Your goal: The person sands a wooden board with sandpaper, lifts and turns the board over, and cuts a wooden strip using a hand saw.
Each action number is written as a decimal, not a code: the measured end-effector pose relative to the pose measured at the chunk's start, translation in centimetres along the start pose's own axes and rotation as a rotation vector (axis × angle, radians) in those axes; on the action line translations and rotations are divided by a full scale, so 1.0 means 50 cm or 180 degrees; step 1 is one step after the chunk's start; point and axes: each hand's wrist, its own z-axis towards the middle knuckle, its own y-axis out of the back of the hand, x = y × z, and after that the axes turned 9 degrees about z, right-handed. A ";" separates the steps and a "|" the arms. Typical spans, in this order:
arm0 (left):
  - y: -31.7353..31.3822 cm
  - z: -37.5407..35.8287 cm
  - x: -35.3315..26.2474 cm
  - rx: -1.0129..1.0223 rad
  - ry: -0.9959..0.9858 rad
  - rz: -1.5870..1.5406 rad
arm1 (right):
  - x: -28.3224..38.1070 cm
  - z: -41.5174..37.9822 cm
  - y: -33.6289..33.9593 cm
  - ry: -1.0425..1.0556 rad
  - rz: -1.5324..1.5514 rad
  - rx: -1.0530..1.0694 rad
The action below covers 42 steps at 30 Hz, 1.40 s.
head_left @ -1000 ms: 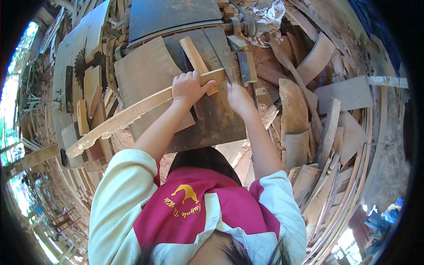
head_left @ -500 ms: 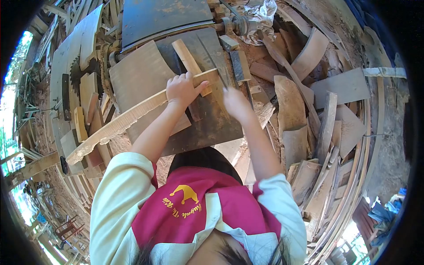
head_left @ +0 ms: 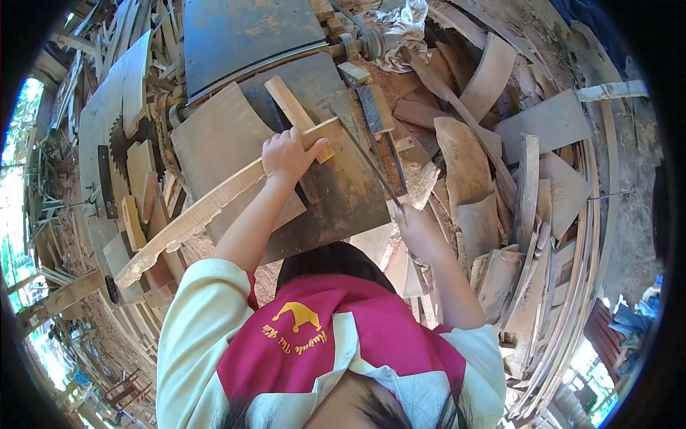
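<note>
My left hand (head_left: 286, 156) is closed over a long wooden strip (head_left: 214, 197) with a rough, wavy lower edge, pressing it down near its right end. Beneath that end lies a short wooden batten (head_left: 287, 101), crossing the strip at an angle. In my right hand (head_left: 421, 232) is the near end of a long, thin dark blade (head_left: 369, 163), like a narrow saw or file. The blade slants up and left, its far tip right at the strip's end. Both pieces of wood rest over a dark metal machine table (head_left: 350, 204).
A flat brown board (head_left: 214, 132) lies on the table's left side. Further left is a toothed circular saw blade (head_left: 118, 139). A blue-grey metal plate (head_left: 250, 36) stands beyond the table. Wood offcuts (head_left: 468, 157) are heaped at the right, with a pulley (head_left: 373, 44) at the back.
My right hand has drawn the blade back toward me and to the right. My left hand keeps its grip on the strip. The whole view has shifted slightly.
</note>
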 end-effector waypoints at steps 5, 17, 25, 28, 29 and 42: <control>0.006 0.002 -0.003 0.0050 0.0045 -0.0023 | 0.047 0.168 -0.026 0.0331 -0.0131 -0.0055; 0.002 -0.003 -0.001 0.0084 -0.0135 0.0118 | 0.016 0.092 -0.047 0.0214 0.0045 -0.0137; 0.002 -0.001 -0.001 0.0199 -0.0108 0.0114 | 0.026 0.054 -0.008 0.0155 -0.0010 -0.0041; 0.004 -0.001 -0.004 0.0240 -0.0069 0.0126 | 0.054 0.168 -0.031 0.0525 0.0067 -0.0175; 0.003 0.000 -0.003 0.0243 -0.0055 0.0123 | 0.074 0.196 -0.037 0.0592 0.0144 -0.0196; 0.006 0.000 -0.002 0.0138 -0.0138 0.0166 | -0.031 0.049 -0.069 0.0244 0.0131 -0.0228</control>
